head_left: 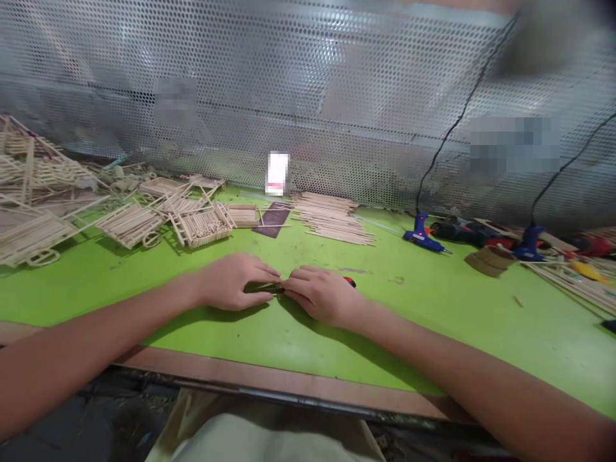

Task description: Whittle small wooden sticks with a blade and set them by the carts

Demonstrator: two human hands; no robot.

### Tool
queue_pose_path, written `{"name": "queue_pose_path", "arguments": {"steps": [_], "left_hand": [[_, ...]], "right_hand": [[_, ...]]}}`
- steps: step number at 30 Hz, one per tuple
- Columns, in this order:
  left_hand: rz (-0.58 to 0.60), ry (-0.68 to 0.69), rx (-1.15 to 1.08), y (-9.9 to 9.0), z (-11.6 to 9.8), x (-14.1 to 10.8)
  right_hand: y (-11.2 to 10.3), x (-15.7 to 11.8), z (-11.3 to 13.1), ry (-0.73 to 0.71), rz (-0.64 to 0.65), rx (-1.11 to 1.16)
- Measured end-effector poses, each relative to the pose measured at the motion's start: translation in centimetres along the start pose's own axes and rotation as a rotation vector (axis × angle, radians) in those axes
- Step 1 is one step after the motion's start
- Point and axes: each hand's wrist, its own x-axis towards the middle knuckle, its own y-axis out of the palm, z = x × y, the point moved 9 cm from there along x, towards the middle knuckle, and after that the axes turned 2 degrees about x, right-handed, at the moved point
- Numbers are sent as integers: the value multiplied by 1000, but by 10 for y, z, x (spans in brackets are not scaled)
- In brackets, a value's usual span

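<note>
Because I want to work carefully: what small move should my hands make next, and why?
Probably ease your right hand back slightly to check the small dark piece, since that hand and your left hand hide most of it.

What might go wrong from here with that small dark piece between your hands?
The small dark piece, pinched between the left hand and right hand, is mostly hidden and might slip onto the green table. The red object by the right hand might get knocked. A careless reach forward could also scatter the loose pile of wooden sticks.
</note>
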Motion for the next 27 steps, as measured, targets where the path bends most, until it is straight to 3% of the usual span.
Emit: {"name": "queue_pose_path", "arguments": {"steps": [4, 11, 18, 23, 27], "left_hand": [[-35, 4, 21, 5, -4, 3], [8, -43, 30, 16, 1, 1], [-100, -8, 199, -2, -10, 2], [-38, 44, 288, 4, -18, 3], [-23, 73, 238, 8, -20, 5]], "right_hand": [[1, 0, -1, 5, 2, -20], [0, -1, 0, 7, -5, -30], [1, 1, 1, 4, -2, -24], [3, 1, 0, 15, 18, -21], [6, 0, -2, 12, 43, -26]]}}
